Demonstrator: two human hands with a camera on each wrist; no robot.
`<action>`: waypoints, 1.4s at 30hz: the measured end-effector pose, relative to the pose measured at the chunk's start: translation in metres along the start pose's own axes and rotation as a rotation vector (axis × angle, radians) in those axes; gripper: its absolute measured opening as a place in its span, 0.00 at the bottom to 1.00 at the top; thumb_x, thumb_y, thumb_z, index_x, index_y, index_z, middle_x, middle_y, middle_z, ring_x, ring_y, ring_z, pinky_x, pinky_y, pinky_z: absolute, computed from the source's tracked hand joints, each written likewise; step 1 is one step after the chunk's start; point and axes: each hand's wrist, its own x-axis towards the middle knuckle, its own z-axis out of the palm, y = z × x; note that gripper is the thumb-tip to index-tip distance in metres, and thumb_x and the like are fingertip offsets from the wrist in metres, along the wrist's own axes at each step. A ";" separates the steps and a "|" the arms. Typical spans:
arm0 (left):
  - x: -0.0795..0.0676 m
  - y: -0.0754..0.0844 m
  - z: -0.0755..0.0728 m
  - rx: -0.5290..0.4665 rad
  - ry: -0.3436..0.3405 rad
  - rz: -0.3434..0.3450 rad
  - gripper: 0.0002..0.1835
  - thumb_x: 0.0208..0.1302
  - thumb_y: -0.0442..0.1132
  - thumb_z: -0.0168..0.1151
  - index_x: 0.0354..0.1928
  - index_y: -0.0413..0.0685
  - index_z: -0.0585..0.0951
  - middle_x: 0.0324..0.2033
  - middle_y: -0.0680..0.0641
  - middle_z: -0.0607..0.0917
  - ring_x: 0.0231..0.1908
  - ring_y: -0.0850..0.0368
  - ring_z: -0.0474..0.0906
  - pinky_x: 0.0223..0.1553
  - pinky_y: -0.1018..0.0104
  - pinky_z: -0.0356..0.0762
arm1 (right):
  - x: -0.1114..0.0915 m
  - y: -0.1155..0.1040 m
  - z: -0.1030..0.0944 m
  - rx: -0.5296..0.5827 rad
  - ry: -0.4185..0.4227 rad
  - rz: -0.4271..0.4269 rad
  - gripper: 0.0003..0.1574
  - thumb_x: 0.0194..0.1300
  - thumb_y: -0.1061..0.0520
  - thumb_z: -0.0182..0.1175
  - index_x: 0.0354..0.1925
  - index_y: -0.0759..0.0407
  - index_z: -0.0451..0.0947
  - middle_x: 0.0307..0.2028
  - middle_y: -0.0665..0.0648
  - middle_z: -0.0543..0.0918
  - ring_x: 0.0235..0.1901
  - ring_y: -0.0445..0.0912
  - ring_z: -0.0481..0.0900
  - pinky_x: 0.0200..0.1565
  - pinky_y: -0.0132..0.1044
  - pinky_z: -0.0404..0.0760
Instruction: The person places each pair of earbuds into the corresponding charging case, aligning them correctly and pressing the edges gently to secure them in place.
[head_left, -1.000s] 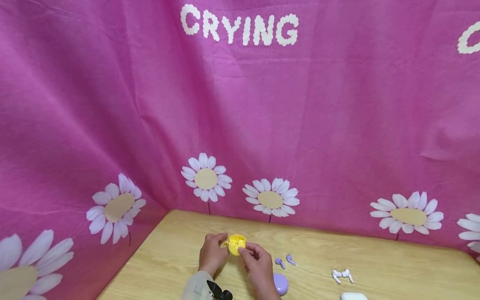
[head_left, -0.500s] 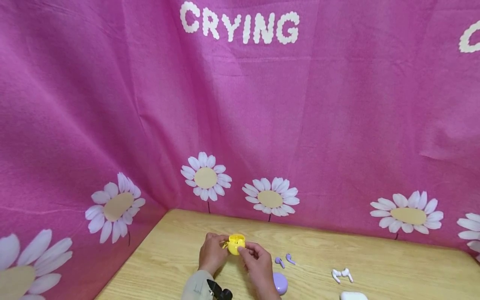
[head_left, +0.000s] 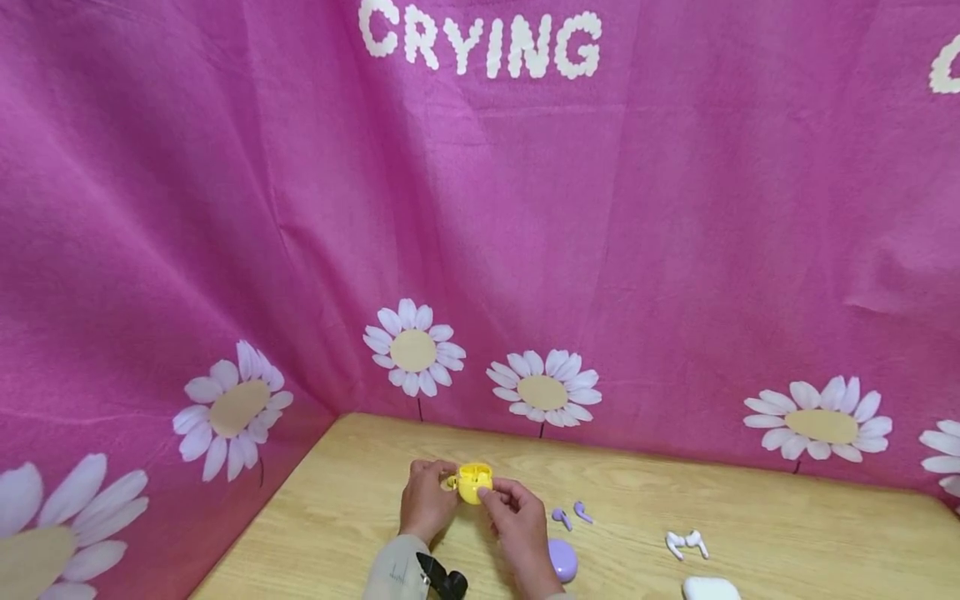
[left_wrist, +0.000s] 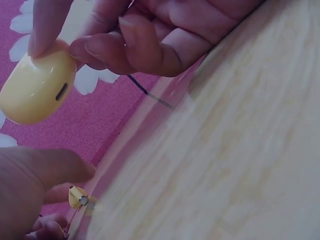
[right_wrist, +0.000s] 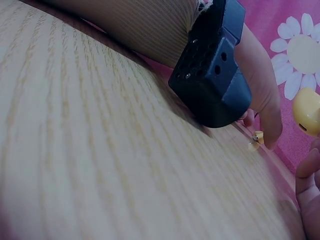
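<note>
In the head view my right hand (head_left: 517, 521) holds a yellow earbud case (head_left: 474, 490) with its lid raised, thumb on the front. The left wrist view shows the rounded underside of this case (left_wrist: 40, 85) and a dark slot in it. My left hand (head_left: 429, 500) is just left of the case, pinching a small yellow earbud (head_left: 452, 482). A metallic tip shows on that earbud (left_wrist: 77, 197) in the left wrist view. In the right wrist view the earbud (right_wrist: 257, 136) is beside the left thumb. What lies inside the case is too small to tell.
Right of my hands lie two purple earbuds (head_left: 572, 514) and a round purple case (head_left: 562, 560). Farther right are white earbuds (head_left: 686, 544) and a white case (head_left: 710, 588). The wooden table (head_left: 360, 467) ends against a pink flowered cloth (head_left: 487, 225).
The yellow earbud in my left hand has turned a little beside the case. Both hands stay almost in place, and the head view has tilted slightly downward.
</note>
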 end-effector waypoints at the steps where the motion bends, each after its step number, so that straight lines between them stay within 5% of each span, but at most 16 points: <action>1: 0.000 0.001 -0.001 -0.002 0.003 -0.013 0.16 0.46 0.37 0.76 0.39 0.47 0.84 0.42 0.46 0.74 0.40 0.48 0.76 0.44 0.52 0.74 | 0.001 0.001 0.000 -0.004 0.003 0.001 0.17 0.60 0.57 0.67 0.44 0.68 0.80 0.24 0.49 0.75 0.20 0.38 0.69 0.22 0.29 0.73; 7: 0.001 0.002 0.001 0.001 0.006 -0.070 0.13 0.45 0.35 0.76 0.33 0.46 0.83 0.43 0.45 0.72 0.42 0.48 0.75 0.46 0.51 0.73 | 0.002 0.003 0.000 -0.030 0.003 0.016 0.19 0.59 0.55 0.67 0.45 0.67 0.80 0.25 0.49 0.77 0.21 0.39 0.70 0.23 0.30 0.73; 19: 0.003 0.000 0.006 -0.013 0.066 -0.037 0.08 0.45 0.37 0.75 0.29 0.51 0.84 0.39 0.48 0.75 0.38 0.51 0.77 0.41 0.54 0.74 | 0.000 -0.007 -0.004 -0.007 -0.013 0.013 0.16 0.59 0.61 0.66 0.44 0.71 0.80 0.25 0.50 0.78 0.21 0.39 0.70 0.23 0.30 0.73; 26: 0.004 -0.001 0.003 -0.078 0.117 -0.039 0.08 0.48 0.37 0.74 0.32 0.51 0.85 0.30 0.52 0.78 0.32 0.56 0.75 0.34 0.59 0.72 | 0.004 0.003 -0.002 0.015 -0.007 0.005 0.18 0.60 0.58 0.67 0.45 0.69 0.80 0.26 0.48 0.77 0.21 0.37 0.70 0.23 0.28 0.73; 32: 0.006 -0.003 0.004 -0.154 0.095 -0.069 0.08 0.53 0.38 0.71 0.36 0.50 0.84 0.23 0.56 0.79 0.25 0.61 0.72 0.30 0.64 0.70 | -0.003 -0.011 -0.003 0.018 -0.019 0.017 0.17 0.59 0.60 0.66 0.43 0.71 0.79 0.25 0.50 0.76 0.22 0.40 0.71 0.23 0.30 0.74; 42: 0.007 -0.003 0.003 -0.323 0.139 -0.104 0.10 0.54 0.37 0.69 0.40 0.49 0.85 0.23 0.56 0.79 0.26 0.63 0.73 0.28 0.69 0.71 | 0.005 0.003 0.000 -0.016 0.011 0.012 0.18 0.59 0.56 0.68 0.44 0.66 0.80 0.25 0.49 0.76 0.21 0.39 0.70 0.22 0.29 0.73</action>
